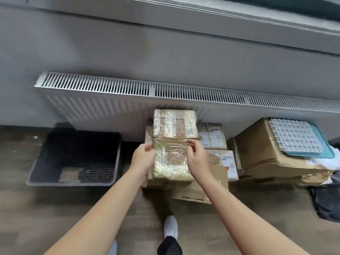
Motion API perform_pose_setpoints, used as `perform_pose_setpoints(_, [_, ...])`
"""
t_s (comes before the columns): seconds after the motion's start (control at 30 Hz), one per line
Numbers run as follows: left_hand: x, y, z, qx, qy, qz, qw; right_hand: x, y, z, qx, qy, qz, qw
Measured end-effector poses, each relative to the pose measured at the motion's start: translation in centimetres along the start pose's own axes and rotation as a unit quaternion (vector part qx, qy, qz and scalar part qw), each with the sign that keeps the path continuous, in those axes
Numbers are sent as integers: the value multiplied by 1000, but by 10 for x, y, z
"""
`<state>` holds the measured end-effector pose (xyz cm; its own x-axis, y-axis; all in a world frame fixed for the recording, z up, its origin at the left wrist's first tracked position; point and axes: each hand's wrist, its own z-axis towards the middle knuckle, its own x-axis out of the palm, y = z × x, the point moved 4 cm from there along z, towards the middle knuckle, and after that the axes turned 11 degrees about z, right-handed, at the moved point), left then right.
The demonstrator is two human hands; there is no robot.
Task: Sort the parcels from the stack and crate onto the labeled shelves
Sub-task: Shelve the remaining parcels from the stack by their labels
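Parcels wrapped in clear, crinkled film are piled on the floor [184, 227] in front of a white radiator [114, 89]. The near wrapped parcel [171, 161] lies on top of the cardboard stack [206, 184], and a second wrapped parcel [174, 124] sits just behind it, touching it. Writing on the labels of the boxes to the right cannot be read, since the picture is blurred. The lower boxes are largely hidden by the parcels above them.

A dark crate [73, 159] stands on the floor to the left, apart from the stack; inside it only a flat brown piece and a dark grid at the bottom can be made out. A large brown box [261, 153] on the right carries a white bumpy sheet [294, 137] on a teal tray [323, 146].

The left hand [142, 157] is closed on the left edge of the near parcel, and the right hand [197, 159] is pinched on its right edge near the far corner. No shelves are in view.
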<state>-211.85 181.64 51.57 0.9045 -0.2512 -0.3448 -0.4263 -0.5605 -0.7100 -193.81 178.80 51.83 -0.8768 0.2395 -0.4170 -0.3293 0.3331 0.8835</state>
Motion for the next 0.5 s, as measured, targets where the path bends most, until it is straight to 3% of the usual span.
perform_pose_setpoints(0.17, [45, 17, 56, -50, 4, 46, 998, -14, -81, 53, 83, -22, -51, 995])
perform_pose_setpoints(0.27, [66, 34, 81, -83, 4, 62, 995, -14, -119, 69, 140, 7, -71, 988])
perform_pose_setpoints(0.5, [88, 62, 100, -147, 21, 51, 988, 0, -149, 81, 230, 69, -1, 971])
